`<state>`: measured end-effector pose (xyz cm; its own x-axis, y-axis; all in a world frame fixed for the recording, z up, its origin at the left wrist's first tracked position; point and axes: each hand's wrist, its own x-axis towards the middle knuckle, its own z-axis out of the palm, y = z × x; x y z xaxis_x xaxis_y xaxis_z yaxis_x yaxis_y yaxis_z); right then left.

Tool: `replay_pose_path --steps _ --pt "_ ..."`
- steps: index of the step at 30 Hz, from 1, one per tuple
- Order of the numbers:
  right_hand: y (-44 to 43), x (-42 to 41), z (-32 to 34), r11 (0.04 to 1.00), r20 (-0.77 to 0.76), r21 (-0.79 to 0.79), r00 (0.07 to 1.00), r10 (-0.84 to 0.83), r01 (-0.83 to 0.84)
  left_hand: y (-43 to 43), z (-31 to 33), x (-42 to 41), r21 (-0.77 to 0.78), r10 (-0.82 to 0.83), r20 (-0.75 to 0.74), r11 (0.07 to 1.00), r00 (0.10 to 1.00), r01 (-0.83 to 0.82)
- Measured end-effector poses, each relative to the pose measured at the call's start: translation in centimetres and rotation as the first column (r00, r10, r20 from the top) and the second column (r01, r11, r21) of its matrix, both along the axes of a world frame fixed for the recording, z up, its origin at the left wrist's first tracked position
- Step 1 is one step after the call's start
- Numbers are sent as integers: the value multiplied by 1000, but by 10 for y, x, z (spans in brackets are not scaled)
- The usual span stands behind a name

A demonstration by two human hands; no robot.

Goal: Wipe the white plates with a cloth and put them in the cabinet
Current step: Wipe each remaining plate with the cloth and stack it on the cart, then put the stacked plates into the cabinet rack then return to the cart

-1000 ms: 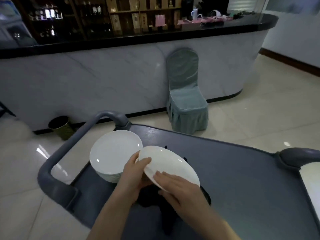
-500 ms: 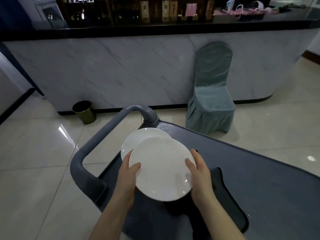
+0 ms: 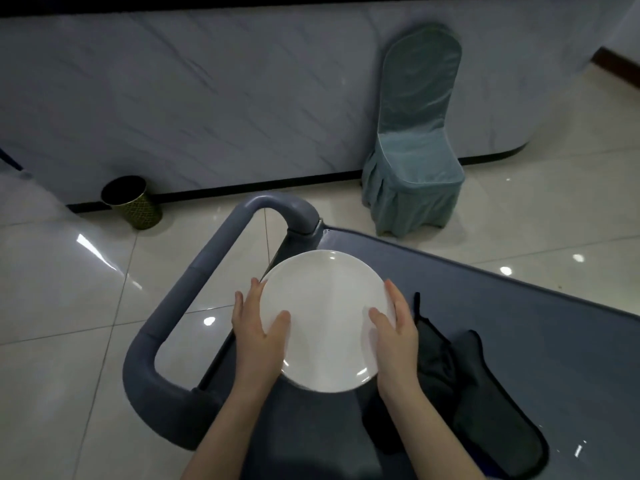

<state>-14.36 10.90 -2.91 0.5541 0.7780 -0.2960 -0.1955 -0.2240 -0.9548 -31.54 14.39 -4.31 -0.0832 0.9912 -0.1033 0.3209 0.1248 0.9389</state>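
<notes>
White plate [image 3: 325, 317] above grey cart [image 3: 519, 323], left hand [image 3: 259, 336] and right hand [image 3: 398, 336] grasping its opposite edges, thumbs on top, dark cloth [image 3: 485, 393] just beside

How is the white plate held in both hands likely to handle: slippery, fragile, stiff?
The white plate looks glazed, with glints near its rim, so probably slick; left hand and right hand grip opposite edges, thumbs on top. It holds its round shape, so stiff. It looks ceramic, likely to break if dropped on the tiled floor.
</notes>
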Motion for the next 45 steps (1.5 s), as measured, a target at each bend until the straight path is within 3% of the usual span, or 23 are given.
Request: replay_pose_path --steps 5,22,36,45 --pt "8 -12 -5 1000 3 -22 1000 11 -11 11 -4 -15 0 -61 -62 998 996 61" --pt "5 -8 -23 992 31 -67 993 112 -110 42 -8 -28 -188 -145 248 963 958 194" --pt "13 -14 -31 999 -54 30 998 -29 31 45 -17 -23 -216 -36 447 965 894 146" --pt "14 -13 -7 997 -28 79 1000 2 1 42 2 -23 -163 -38 417 980 908 116"
